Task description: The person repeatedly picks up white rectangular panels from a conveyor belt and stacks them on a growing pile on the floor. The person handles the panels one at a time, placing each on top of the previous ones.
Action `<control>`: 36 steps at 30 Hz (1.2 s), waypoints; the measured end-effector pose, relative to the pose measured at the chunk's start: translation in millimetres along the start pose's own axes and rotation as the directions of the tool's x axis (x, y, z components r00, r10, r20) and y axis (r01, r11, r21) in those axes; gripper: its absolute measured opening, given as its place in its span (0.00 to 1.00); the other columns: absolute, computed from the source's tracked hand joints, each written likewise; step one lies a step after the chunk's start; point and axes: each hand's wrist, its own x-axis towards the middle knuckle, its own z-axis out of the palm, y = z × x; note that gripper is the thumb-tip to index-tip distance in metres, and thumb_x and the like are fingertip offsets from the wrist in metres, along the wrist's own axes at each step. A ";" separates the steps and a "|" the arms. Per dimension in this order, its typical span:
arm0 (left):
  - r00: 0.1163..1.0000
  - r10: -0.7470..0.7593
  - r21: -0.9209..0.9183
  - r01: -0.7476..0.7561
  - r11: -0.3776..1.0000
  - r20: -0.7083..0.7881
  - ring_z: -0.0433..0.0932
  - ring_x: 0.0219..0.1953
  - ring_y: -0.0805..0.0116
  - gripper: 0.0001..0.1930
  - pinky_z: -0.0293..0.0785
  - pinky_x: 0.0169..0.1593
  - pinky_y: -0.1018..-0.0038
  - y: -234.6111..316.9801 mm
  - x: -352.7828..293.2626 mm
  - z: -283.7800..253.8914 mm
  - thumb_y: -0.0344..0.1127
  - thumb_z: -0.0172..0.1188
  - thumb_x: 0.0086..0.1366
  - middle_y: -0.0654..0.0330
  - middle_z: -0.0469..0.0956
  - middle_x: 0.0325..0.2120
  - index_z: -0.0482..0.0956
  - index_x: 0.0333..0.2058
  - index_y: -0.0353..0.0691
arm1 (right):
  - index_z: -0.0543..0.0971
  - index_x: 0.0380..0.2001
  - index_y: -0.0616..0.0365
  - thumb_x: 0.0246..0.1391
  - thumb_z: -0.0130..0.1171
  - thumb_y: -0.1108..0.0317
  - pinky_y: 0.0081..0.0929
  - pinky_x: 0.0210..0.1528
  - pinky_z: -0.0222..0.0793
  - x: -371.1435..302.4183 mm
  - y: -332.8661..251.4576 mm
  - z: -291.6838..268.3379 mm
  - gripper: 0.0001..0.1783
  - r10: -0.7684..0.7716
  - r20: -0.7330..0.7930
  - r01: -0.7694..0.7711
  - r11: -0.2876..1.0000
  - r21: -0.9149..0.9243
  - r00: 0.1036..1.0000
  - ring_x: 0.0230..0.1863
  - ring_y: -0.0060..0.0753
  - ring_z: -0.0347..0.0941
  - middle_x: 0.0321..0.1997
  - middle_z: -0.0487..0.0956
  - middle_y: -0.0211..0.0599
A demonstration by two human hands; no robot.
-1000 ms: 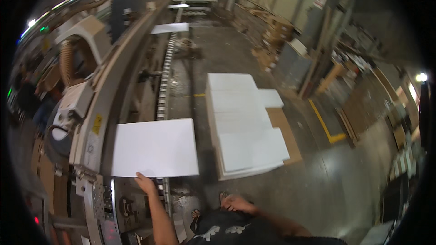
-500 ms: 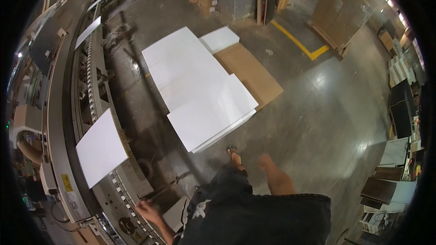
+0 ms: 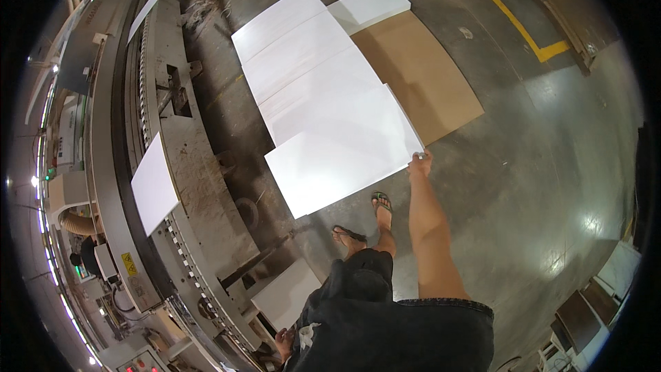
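My right hand [image 3: 421, 162] reaches forward and is closed on the near right corner of a white panel [image 3: 344, 158]. That panel lies on top of a stack at my feet, its near edge slightly uneven with the ones beneath. My left hand [image 3: 284, 344] hangs low beside the conveyor machine, partly covered by my dark clothing; its fingers look loosely apart, with nothing seen in them. More white panels [image 3: 289, 48] lie in line behind the top one. A brown board [image 3: 420, 76] sits along their right side, with a smaller white panel [image 3: 372, 5] beyond it.
A long edge-processing machine [image 3: 186, 165] runs along my left, carrying a white panel [image 3: 155, 186] and another farther up [image 3: 143, 15]. A white board [image 3: 286, 296] sits low beside its near end. Yellow floor tape [image 3: 509, 17] and a wooden pallet edge [image 3: 568, 31] lie far right.
My right arm has come into view and its hand has taken hold of the top panel's corner. My left hand has drawn back from the machine toward my body. The view has shifted.
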 end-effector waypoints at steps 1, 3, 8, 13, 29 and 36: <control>1.000 0.002 0.007 -0.002 1.000 -0.009 0.83 0.38 0.56 0.30 0.81 0.38 0.64 11.3 -1.7 -2.0 0.46 0.65 0.65 0.44 0.81 0.40 0.68 0.55 0.29 | 0.66 0.60 0.42 0.57 0.63 0.63 0.42 0.38 0.76 8.4 13.4 8.3 0.29 -0.038 -0.082 0.025 0.989 -0.148 0.996 0.37 0.46 0.80 0.42 0.82 0.45; 0.998 -0.052 -0.083 0.049 0.995 -0.032 0.83 0.35 0.57 0.31 0.81 0.35 0.64 6.6 -15.5 18.2 0.47 0.66 0.64 0.45 0.81 0.40 0.67 0.55 0.30 | 0.67 0.59 0.40 0.55 0.63 0.59 0.48 0.52 0.74 -15.6 2.4 10.5 0.29 0.037 -0.088 -0.050 0.987 -0.151 0.995 0.51 0.55 0.78 0.53 0.80 0.51; 0.979 -0.205 -0.285 0.200 0.937 0.013 0.82 0.42 0.54 0.23 0.80 0.39 0.64 116.6 -3.9 79.0 0.42 0.57 0.70 0.46 0.80 0.44 0.66 0.57 0.34 | 0.66 0.59 0.43 0.58 0.62 0.60 0.45 0.47 0.76 -56.7 1.5 -14.3 0.27 0.238 -0.105 -0.224 0.965 0.133 0.965 0.51 0.53 0.77 0.54 0.77 0.51; 0.981 -0.023 -0.249 0.072 0.966 0.193 0.81 0.46 0.51 0.24 0.80 0.44 0.59 188.2 46.3 111.7 0.42 0.55 0.72 0.44 0.78 0.47 0.62 0.59 0.36 | 0.59 0.65 0.57 0.63 0.56 0.69 0.41 0.41 0.76 -73.4 139.1 -44.2 0.30 0.034 0.070 -0.054 0.949 0.311 0.997 0.47 0.43 0.75 0.54 0.74 0.51; 0.967 -0.066 -0.785 0.239 0.571 0.247 0.79 0.42 0.52 0.26 0.82 0.41 0.55 344.5 107.2 294.9 0.18 0.57 0.62 0.50 0.73 0.46 0.61 0.56 0.44 | 0.79 0.45 0.68 0.54 0.68 0.71 0.32 0.38 0.74 -236.8 -40.2 -194.0 0.17 0.334 0.697 -0.157 0.939 -0.307 0.634 0.38 0.35 0.79 0.38 0.82 0.39; 0.982 0.186 -0.928 -0.056 0.368 0.015 0.80 0.45 0.61 0.24 0.80 0.46 0.61 250.1 59.9 150.6 0.22 0.63 0.62 0.55 0.79 0.45 0.68 0.55 0.37 | 0.72 0.56 0.63 0.55 0.64 0.77 0.29 0.42 0.74 -298.8 -27.1 -158.4 0.25 0.211 0.940 0.048 0.972 -0.231 0.267 0.42 0.34 0.78 0.45 0.81 0.40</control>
